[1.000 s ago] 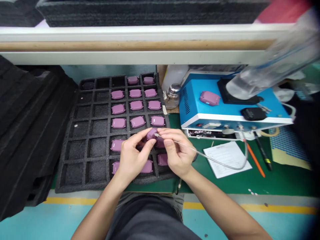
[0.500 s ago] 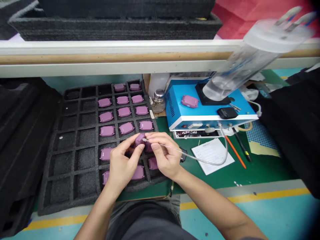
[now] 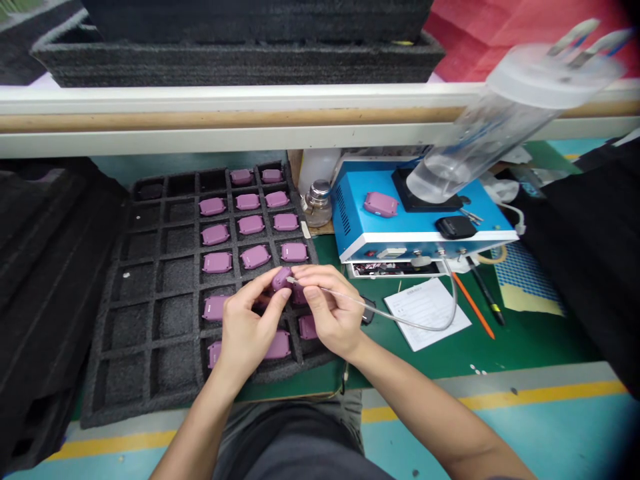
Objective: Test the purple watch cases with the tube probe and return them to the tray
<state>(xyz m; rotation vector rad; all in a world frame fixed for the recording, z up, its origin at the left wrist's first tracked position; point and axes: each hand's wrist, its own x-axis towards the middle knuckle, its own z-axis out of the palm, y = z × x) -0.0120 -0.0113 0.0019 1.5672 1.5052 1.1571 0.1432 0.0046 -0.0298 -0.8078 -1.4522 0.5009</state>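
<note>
a person's left hand (image 3: 249, 325) holds a small purple watch case (image 3: 281, 277) in a firm pinch, above the near part of a black foam tray (image 3: 175, 372) whose right-hand columns bear more purple cases (image 3: 217, 262). the right hand (image 3: 333, 313) grasps a thin translucent tube (image 3: 426, 327) close to its metal tip (image 3: 291, 281), which is at the held case's side (too small to tell whether it is inserted). the tube curves right to a blue instrument box (image 3: 373, 181), with a spare purple case (image 3: 381, 204) lying on top beside a clear cylinder (image 3: 483, 143)
</note>
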